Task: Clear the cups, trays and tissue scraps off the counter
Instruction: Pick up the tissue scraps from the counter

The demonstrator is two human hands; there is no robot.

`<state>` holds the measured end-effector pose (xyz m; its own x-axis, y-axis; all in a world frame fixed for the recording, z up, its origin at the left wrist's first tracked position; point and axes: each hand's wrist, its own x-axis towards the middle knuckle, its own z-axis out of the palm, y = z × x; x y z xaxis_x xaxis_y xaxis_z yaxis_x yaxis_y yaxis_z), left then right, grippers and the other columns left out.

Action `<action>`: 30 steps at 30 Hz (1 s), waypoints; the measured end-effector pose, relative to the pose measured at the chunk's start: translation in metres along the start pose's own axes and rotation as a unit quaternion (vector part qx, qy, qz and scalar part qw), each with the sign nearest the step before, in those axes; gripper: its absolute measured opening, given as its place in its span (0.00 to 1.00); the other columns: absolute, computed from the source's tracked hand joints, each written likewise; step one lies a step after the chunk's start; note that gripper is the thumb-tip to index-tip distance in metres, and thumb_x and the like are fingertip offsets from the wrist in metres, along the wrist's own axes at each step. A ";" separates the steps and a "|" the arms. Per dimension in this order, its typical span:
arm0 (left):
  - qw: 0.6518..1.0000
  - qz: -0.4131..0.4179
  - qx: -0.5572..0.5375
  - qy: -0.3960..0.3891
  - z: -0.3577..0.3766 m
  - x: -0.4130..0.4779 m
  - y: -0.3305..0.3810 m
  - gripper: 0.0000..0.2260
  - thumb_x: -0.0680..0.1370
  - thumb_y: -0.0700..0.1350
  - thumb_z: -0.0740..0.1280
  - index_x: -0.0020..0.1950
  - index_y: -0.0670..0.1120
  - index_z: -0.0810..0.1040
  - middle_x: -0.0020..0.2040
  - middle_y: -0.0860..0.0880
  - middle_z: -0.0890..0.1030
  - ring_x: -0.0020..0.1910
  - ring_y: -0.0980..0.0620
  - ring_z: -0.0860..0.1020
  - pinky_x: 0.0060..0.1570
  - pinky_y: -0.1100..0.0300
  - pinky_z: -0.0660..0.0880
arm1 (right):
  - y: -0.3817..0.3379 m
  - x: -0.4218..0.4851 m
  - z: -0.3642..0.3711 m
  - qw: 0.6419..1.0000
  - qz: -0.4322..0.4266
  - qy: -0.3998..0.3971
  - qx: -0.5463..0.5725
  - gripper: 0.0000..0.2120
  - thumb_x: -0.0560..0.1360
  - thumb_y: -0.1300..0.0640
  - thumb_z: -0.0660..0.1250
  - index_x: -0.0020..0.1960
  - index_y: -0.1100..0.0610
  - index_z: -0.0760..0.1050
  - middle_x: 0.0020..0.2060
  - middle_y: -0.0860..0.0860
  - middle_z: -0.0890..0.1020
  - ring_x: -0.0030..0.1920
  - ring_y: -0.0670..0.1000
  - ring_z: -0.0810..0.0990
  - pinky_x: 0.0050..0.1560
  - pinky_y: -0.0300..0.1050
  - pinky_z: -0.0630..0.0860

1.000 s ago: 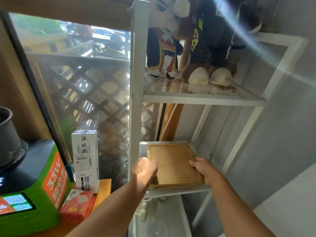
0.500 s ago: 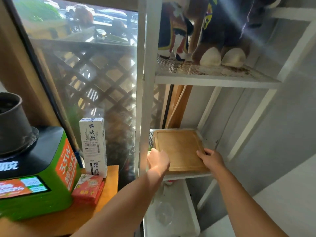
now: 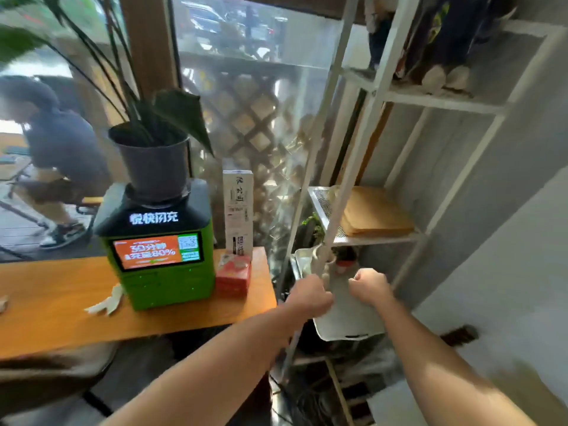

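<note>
As the wooden trays (image 3: pixel 376 215) lie stacked on the shelf (image 3: pixel 362 239), both hands, left (image 3: pixel 310 296) and right (image 3: pixel 370 285), are curled closed, empty; tissue scraps (image 3: pixel 106 304) remain on the table (image 3: pixel 61 302).

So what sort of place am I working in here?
Probably a café or small shop: a green power-bank rental station on a wooden counter by the street window, wooden trays stacked on a white metal rack.

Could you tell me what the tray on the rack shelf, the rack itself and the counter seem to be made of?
The tray looks like unpainted wood or bamboo, matte tan; blur hides any grain. The rack seems to be white-painted metal, given its thin square posts and mesh shelf. The counter looks like smooth orange-toned wood or laminate; I cannot tell which.
</note>
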<state>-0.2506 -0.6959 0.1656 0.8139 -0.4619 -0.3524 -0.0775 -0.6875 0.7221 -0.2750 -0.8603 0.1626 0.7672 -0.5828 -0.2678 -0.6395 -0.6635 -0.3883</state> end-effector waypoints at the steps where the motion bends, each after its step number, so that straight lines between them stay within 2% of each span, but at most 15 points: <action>1: 1.000 0.000 0.015 0.002 -0.012 -0.018 -0.027 0.10 0.72 0.46 0.63 0.45 0.41 0.78 0.43 0.43 0.81 0.49 0.41 0.82 0.43 0.56 0.75 | -0.013 -0.022 0.022 0.999 -0.017 -0.022 -0.021 0.08 0.73 0.52 0.64 0.39 0.55 0.76 0.46 0.59 0.84 0.53 0.61 0.82 0.45 0.44 0.72; 5: 0.995 -0.040 0.070 0.060 -0.066 -0.090 -0.143 0.14 0.74 0.46 0.64 0.57 0.43 0.78 0.56 0.42 0.82 0.56 0.40 0.80 0.50 0.53 0.75 | -0.080 -0.110 0.115 0.989 -0.077 -0.101 -0.075 0.12 0.74 0.52 0.64 0.48 0.58 0.81 0.50 0.59 0.84 0.54 0.61 0.81 0.46 0.46 0.76; 9: 0.986 -0.121 0.074 0.091 -0.122 -0.171 -0.247 0.11 0.74 0.46 0.63 0.54 0.44 0.77 0.57 0.42 0.81 0.55 0.40 0.79 0.49 0.52 0.75 | -0.146 -0.199 0.200 0.972 -0.146 -0.167 -0.079 0.09 0.74 0.53 0.63 0.42 0.57 0.76 0.45 0.59 0.83 0.51 0.61 0.81 0.44 0.47 0.75; 13: 0.974 -0.182 0.062 0.119 -0.174 -0.243 -0.318 0.12 0.74 0.45 0.62 0.55 0.43 0.75 0.57 0.42 0.79 0.55 0.41 0.78 0.51 0.50 0.77 | -0.209 -0.268 0.252 0.958 -0.182 -0.213 -0.062 0.08 0.74 0.51 0.63 0.39 0.54 0.74 0.48 0.58 0.83 0.50 0.60 0.82 0.50 0.49 0.80; 17: 0.959 -0.222 0.027 0.175 -0.211 -0.293 -0.365 0.09 0.75 0.45 0.62 0.52 0.45 0.76 0.53 0.43 0.81 0.52 0.42 0.80 0.47 0.53 0.77 | -0.268 -0.302 0.279 0.940 -0.234 -0.236 -0.081 0.09 0.75 0.51 0.63 0.43 0.54 0.78 0.48 0.56 0.83 0.50 0.58 0.81 0.46 0.48 0.77; 20: 0.951 -0.238 0.010 0.196 -0.228 -0.310 -0.388 0.03 0.75 0.45 0.63 0.44 0.47 0.76 0.48 0.44 0.82 0.45 0.45 0.80 0.43 0.54 0.76 | -0.304 -0.311 0.290 0.935 -0.259 -0.221 -0.102 0.10 0.74 0.51 0.63 0.44 0.54 0.80 0.48 0.55 0.84 0.47 0.57 0.80 0.44 0.46 0.74; 23: 0.947 -0.244 0.000 0.209 -0.245 -0.316 -0.404 0.04 0.75 0.44 0.62 0.45 0.46 0.77 0.44 0.46 0.80 0.42 0.47 0.78 0.39 0.55 0.73 | -0.334 -0.314 0.300 0.932 -0.263 -0.210 -0.131 0.12 0.75 0.51 0.62 0.49 0.55 0.81 0.50 0.55 0.83 0.46 0.56 0.79 0.43 0.46 0.76; 30: 0.951 -0.232 -0.020 0.205 -0.293 -0.289 -0.449 0.06 0.75 0.47 0.63 0.48 0.47 0.77 0.47 0.47 0.80 0.46 0.46 0.78 0.46 0.53 0.77 | -0.401 -0.305 0.337 0.926 -0.260 -0.220 -0.163 0.15 0.76 0.51 0.61 0.57 0.56 0.79 0.56 0.56 0.81 0.55 0.59 0.80 0.51 0.47 0.77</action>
<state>-0.2823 -0.0892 0.1178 0.9115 0.1491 -0.3833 0.3604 -0.7387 0.5696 -0.2364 -0.2586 0.1032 0.8753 0.0554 -0.4803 -0.1030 -0.9493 -0.2971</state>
